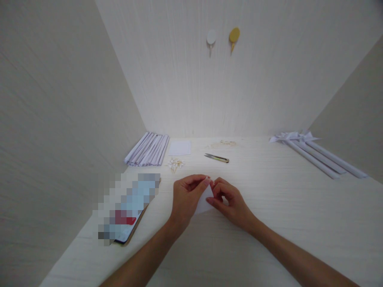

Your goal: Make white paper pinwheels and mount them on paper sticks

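Note:
Over the middle of the tabletop, my left hand (pixel 186 197) is closed on a small sheet of white paper (pixel 204 201), with the thumb and fingertips pinching its upper corner. My right hand (pixel 229 199) meets it from the other side, fingers curled and thumb at the paper's right edge. Both sets of fingertips nearly touch at the top, where a tiny white bit shows; what it is, I cannot make out. The hands hide part of the paper, so its folds are unclear. Beyond the hands lie open thread snips (pixel 217 158).
A bundle of rolled paper tubes (pixel 148 149) lies back left, beside white paper squares (pixel 180 148) and small white-tipped sticks (pixel 175 164). A blurred phone (pixel 131 209) is at left. Paper pinwheels on tubes (pixel 317 153) lie right. Two hooks (pixel 234 36) hang on the back wall.

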Demonstrator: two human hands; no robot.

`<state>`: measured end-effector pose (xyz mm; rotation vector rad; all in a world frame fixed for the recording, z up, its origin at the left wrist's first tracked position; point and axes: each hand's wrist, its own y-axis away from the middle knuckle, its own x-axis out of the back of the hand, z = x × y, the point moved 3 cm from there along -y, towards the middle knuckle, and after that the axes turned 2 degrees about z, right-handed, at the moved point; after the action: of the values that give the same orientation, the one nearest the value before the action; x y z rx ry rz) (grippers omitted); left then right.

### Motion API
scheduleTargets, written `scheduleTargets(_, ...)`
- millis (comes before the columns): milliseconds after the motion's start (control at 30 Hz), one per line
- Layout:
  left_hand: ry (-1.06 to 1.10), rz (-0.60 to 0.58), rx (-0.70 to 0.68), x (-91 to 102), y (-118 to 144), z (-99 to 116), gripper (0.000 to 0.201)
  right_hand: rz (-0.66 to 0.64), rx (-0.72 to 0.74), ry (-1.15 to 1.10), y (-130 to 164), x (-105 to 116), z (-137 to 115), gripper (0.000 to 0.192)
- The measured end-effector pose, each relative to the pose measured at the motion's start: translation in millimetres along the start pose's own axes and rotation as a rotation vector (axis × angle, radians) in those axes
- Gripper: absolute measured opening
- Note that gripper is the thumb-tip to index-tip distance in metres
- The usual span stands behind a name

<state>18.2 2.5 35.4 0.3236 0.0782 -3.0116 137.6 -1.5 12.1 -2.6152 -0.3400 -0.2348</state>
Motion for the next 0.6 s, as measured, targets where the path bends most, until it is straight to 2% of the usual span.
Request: scheduleTargets(600, -0.014, -0.034, -0.048, -1.2, 1.2, 3.9, 0.004, 0.004, 0.012, 0.002, 0.0, 0.2, 2.4, 0.021)
